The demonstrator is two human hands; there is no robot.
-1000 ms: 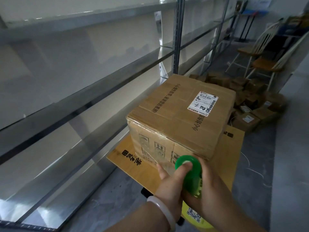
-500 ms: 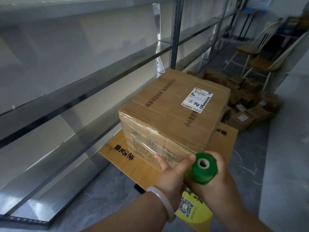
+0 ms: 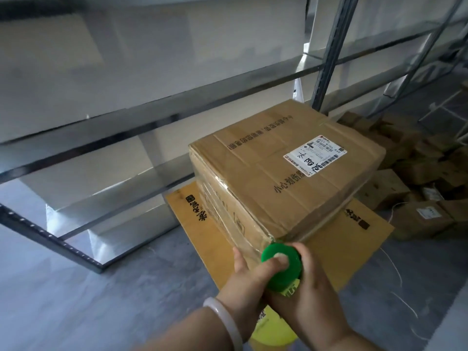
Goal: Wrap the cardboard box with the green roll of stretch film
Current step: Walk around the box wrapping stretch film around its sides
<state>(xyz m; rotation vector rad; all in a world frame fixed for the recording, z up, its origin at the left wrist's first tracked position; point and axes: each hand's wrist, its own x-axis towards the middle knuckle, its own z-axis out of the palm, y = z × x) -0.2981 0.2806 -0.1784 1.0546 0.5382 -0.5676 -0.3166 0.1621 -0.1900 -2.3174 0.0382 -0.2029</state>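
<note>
A large cardboard box (image 3: pixel 286 168) with a white shipping label stands on a flat sheet of cardboard (image 3: pixel 354 239). Clear film stretches across its near side from the left corner to the green roll of stretch film (image 3: pixel 282 264), held at the box's near bottom corner. My left hand (image 3: pixel 245 282) grips the roll with a finger over its core hole. My right hand (image 3: pixel 311 295) wraps around the roll from the right and below. A pale bangle sits on my left wrist.
Metal shelving (image 3: pixel 101 138) runs along the left, close beside the box. Several small cardboard boxes (image 3: pixel 417 178) are piled on the floor at the right. A yellow object (image 3: pixel 271 328) lies under my hands. Grey floor (image 3: pixel 101 300) spreads at lower left.
The roll has moved along the box's near side toward its right corner, drawing film across that face. The camera has shifted, so the box now sits further right.
</note>
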